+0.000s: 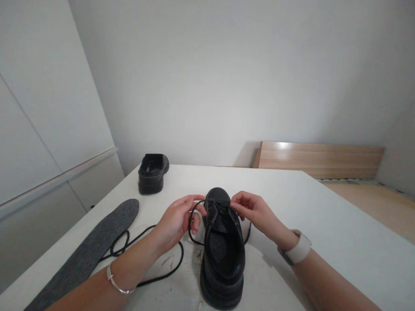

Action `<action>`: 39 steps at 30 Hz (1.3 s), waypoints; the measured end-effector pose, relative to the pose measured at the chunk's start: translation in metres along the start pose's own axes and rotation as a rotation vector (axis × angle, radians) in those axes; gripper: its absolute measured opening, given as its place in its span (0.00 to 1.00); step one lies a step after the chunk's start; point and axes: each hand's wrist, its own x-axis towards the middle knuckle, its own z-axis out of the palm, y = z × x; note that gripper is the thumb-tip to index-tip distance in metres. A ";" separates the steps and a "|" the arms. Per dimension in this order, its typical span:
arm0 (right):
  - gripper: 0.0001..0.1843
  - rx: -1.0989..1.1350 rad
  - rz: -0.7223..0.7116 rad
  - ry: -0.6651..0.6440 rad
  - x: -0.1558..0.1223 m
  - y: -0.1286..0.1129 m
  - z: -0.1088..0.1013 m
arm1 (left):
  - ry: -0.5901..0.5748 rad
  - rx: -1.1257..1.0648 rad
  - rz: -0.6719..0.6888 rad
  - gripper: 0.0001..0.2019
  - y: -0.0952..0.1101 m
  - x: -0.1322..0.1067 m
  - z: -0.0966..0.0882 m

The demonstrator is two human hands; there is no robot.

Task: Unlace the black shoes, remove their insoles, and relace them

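2 hands pinch lace point(168, 259) at shoe point(223, 255) | insole point(97, 242) cut off

A shoe point(223, 255) stands on the table point(324, 224) near its front edge, heel toward the viewer. The left hand point(177, 219) is at its left side and the right hand point(256, 212) at its right, both at the lace point(155, 272), which trails left across the tabletop. An insole point(94, 246) lies along the left edge. A second shoe point(153, 172) sits at the far left corner. A wooden board point(319, 160) lies behind the table's far edge.

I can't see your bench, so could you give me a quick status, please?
Left hand pinching black lace; right hand at near shoe eyelets. Grey insole left, second shoe far left.
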 end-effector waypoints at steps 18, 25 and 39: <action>0.09 0.275 -0.099 -0.041 -0.014 -0.017 0.016 | 0.073 0.272 0.108 0.16 -0.007 0.008 0.004; 0.11 0.372 -0.084 -0.034 -0.010 -0.005 0.010 | 0.079 0.390 0.188 0.12 -0.010 0.012 0.003; 0.06 0.042 -0.172 0.271 -0.006 0.003 0.009 | -0.030 0.304 0.288 0.10 0.002 0.004 0.005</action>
